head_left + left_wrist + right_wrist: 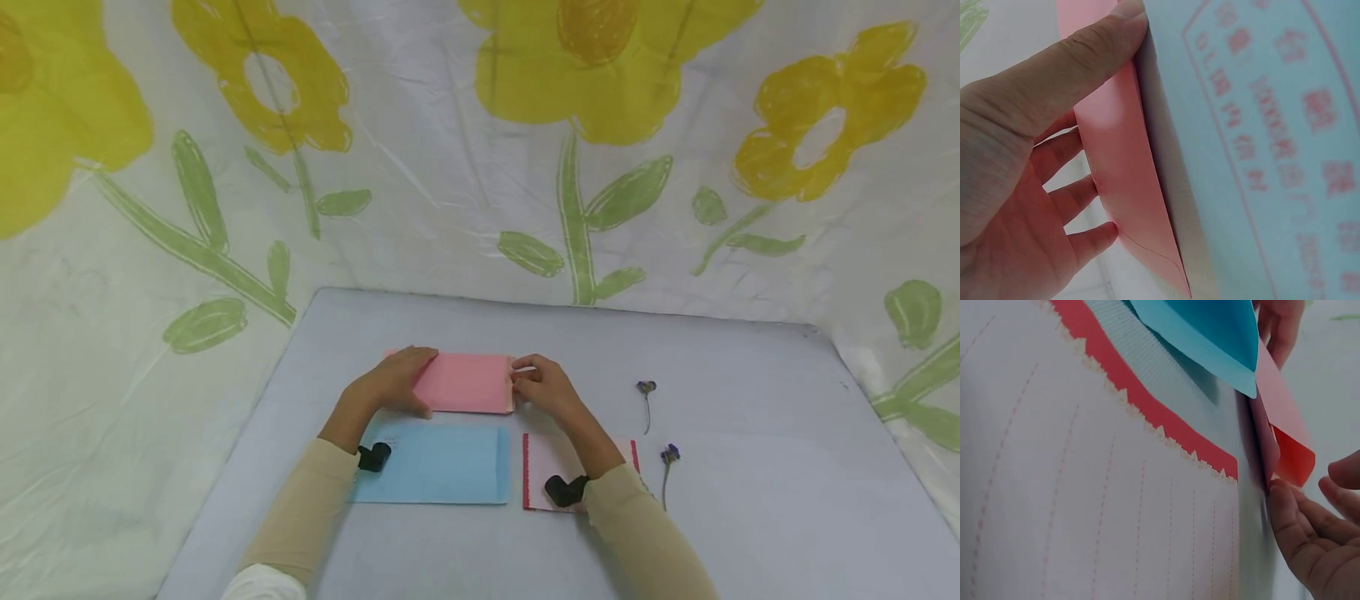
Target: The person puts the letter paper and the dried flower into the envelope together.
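A pink envelope (468, 383) lies at the back of the table, with its open end facing right. My left hand (399, 379) grips its left end across the width, thumb at the near edge and fingers at the far edge. In the left wrist view the thumb (1094, 40) and fingertips meet the pink paper. At the mouth of the envelope is my right hand (547, 387), fingers loosely bent. One fingertip (1282, 494) touches the lower corner of the opening in the right wrist view, where the flaps stand apart.
Nearer me lies a blue envelope (442, 467), its printing large in the left wrist view. Right of it, partly under my right forearm, is a red-edged lined sheet (542, 471). Two dried purple flowers (647, 400) (669, 467) lie farther right on the grey table (780, 433).
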